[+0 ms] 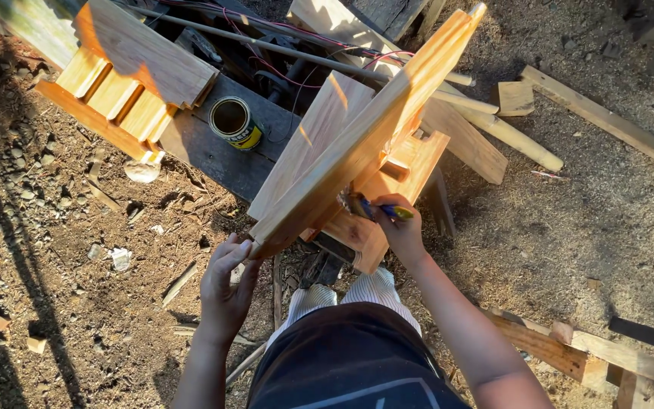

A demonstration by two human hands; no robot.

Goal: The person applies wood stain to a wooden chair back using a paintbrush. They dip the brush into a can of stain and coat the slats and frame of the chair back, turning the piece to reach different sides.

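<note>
Your left hand (225, 291) steadies the near corner of the glossy, orange-toned wooden furniture piece (365, 144), a construction of flat boards standing tilted on the dark workbench top (213, 148) just in front of your legs. The fingers are spread and curled around the lower end of its long slanted board, thumb on one side, so the hand is clamped on the wood rather than lying flat on it.

Your right hand (403, 231) is closed around the blue and yellow handle of a small paintbrush (372, 208), pinching it tightly, with the bristles touching the inner face of the piece near a small wooden block.

By the look of it, the piece is stiff and fairly heavy, and it stands on an edge, so it would likely tip if you let go. Its shine suggests wet finish, which would make those faces slippery and easy to mark; the board's outer edge and end corner, where you hold now, seem the safest places to grip.

An open round metal tin with a yellow band (235, 121) sits on the workbench to the left, well apart from the brush. A second slatted wooden piece (126, 76) lies beyond it, and offcuts lie scattered over the dirt.
</note>
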